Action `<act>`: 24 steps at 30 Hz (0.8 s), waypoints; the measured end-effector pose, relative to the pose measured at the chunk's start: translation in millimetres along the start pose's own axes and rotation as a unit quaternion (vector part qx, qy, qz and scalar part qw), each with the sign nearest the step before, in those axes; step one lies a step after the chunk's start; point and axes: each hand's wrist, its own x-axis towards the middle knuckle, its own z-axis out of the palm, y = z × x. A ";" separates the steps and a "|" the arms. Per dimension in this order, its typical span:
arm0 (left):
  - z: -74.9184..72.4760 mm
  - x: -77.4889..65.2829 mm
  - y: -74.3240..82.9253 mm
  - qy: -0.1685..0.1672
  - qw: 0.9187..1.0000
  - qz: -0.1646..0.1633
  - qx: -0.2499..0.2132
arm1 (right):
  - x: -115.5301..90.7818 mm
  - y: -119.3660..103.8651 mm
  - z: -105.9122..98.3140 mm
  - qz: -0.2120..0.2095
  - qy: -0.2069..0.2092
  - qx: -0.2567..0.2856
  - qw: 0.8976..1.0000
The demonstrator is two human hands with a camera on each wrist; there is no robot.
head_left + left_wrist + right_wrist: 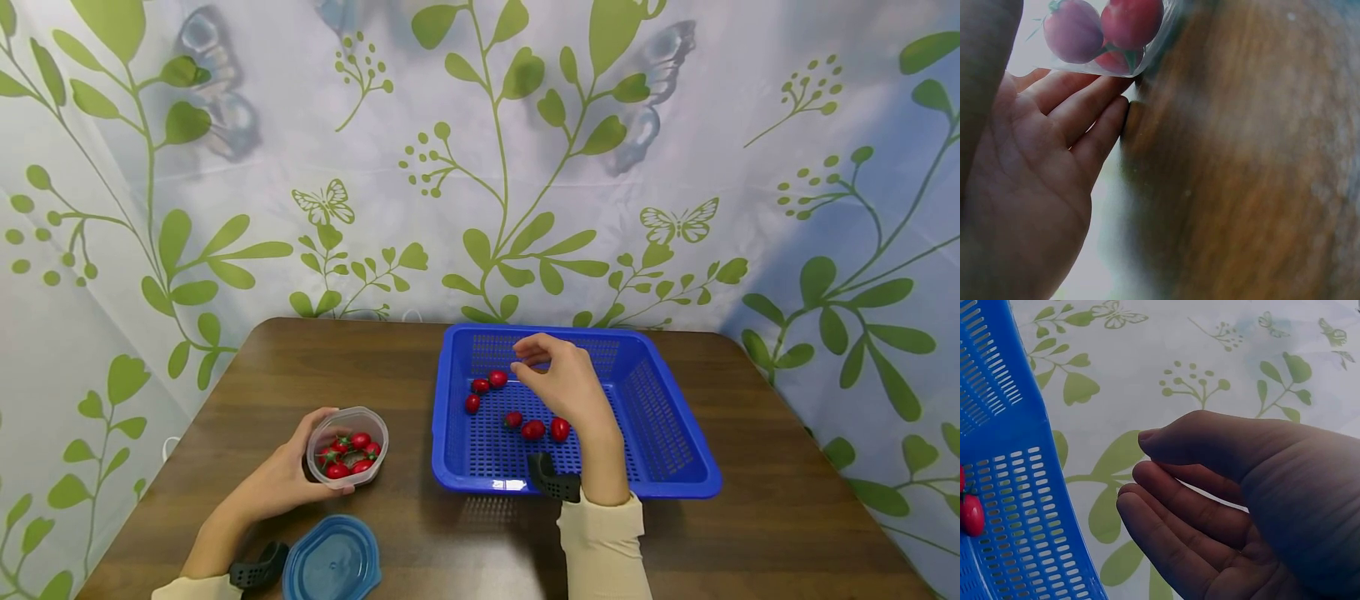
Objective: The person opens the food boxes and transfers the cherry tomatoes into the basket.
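Note:
My left hand [288, 475] grips a small clear plastic container [386, 433] with several cherry tomatoes [361, 441] inside. The thumb and fingers lie around its wall, and in the left wrist view the fingers [1082, 103] show against its side. Over the blue plastic basket [705, 483] is my right hand [566, 379], its fingers loosely bent and nothing between them. Several more cherry tomatoes [533, 430] lie on the basket's floor, left of and below that hand in the head view. The right wrist view shows the same bare fingers [1172, 547] beside the basket's slotted wall [1022, 506].
A blue lid [333, 562] lies on the wooden table [375, 358] just in front of the container, near my left wrist. Behind the table hangs a cloth [360, 158] printed with green leaves and butterflies. Both wrists wear black bands [258, 568].

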 end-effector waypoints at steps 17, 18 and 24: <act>-0.1 0.3 -0.1 0.000 1.000 0.001 0.004 | 1.6 -10.9 9.1 -0.012 -0.006 0.019 1.000; 0.1 0.3 -0.3 0.000 1.000 0.000 0.004 | 1.7 -11.8 10.0 -0.012 -0.007 0.020 1.000; 0.3 0.4 -1.4 -0.001 1.000 0.000 0.004 | 2.6 -16.4 15.4 -0.015 -0.012 0.029 0.999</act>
